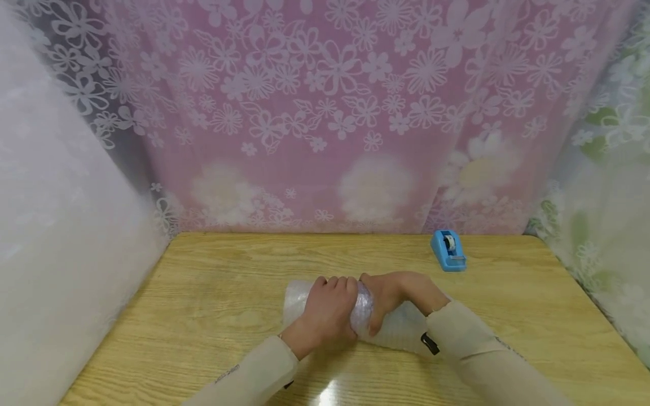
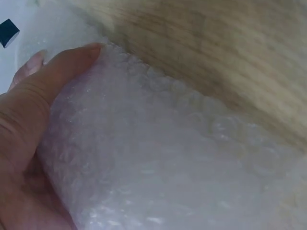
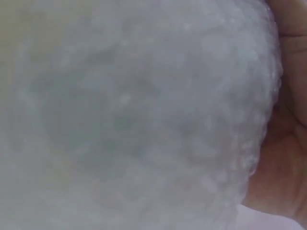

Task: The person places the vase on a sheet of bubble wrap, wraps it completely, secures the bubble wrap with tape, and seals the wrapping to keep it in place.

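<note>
Clasping bubble wrap point(image 1: 362, 307), both hands point(image 1: 330, 307) point(image 1: 392, 292) curled

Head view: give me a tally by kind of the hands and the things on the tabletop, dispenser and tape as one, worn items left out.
Hands: 2 (left hand, right hand)
Bubble-wrap bundle: 1
Blue tape dispenser: 1
Total: 4

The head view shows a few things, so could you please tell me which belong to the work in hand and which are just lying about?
In use:
bubble wrap, held by the left hand and right hand
table, beneath it

Lying about, apparently:
tape dispenser, untouched
flowered curtain, background
</note>
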`<state>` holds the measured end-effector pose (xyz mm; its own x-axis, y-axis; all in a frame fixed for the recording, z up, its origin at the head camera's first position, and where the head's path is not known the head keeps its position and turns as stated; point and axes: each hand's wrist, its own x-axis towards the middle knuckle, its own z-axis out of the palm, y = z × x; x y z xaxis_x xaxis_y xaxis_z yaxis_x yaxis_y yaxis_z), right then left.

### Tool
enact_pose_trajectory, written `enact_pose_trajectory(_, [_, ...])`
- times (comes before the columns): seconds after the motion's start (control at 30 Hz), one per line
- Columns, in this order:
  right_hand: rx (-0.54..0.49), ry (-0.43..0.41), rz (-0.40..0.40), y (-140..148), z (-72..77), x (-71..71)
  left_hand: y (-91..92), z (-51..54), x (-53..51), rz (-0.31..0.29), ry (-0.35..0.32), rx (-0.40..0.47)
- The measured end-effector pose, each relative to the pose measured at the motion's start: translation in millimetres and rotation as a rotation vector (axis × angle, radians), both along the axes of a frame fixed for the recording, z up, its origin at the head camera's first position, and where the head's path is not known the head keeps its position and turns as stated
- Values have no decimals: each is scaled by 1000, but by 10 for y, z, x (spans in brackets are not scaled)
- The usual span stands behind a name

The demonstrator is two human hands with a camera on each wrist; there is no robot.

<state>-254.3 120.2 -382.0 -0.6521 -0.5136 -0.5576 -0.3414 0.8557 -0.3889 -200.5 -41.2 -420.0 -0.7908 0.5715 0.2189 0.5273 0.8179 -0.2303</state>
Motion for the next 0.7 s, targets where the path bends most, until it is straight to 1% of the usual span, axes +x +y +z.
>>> enact_pose_trajectory(0.1, [2, -19, -14, 15, -3, -13, 18, 0, -26, 6, -28, -15])
enact_pose_trajectory(0.2, [-33, -23, -8, 34, -11, -9, 29, 15, -38, 9, -53, -24])
enact_pose_trajectory(0.27, [-70, -15, -5, 50, -20, 10, 30, 29, -46, 4, -75, -35])
enact_pose_trajectory(0.37, [-126, 23, -10, 71, -33, 60, 26, 53, -67, -3, -118, -44])
enact_pose_trajectory(0.4, [-132, 53, -14, 73, -37, 81, 22, 58, -78, -1, -142, -41])
enact_pose_trajectory(0.47, [-129, 143, -8, 69, -52, 133, 8, 64, -102, 13, -193, -32])
enact_pose_trajectory(0.57, [-106, 339, 37, 42, -81, 232, -20, 68, -133, 49, -268, -3])
enact_pose_trajectory(0.63, [-90, 475, 69, 21, -111, 304, -33, 68, -147, 61, -292, 10])
enact_pose_trajectory(0.7, [-85, 582, 81, 6, -139, 369, -41, 64, -155, 61, -303, 19])
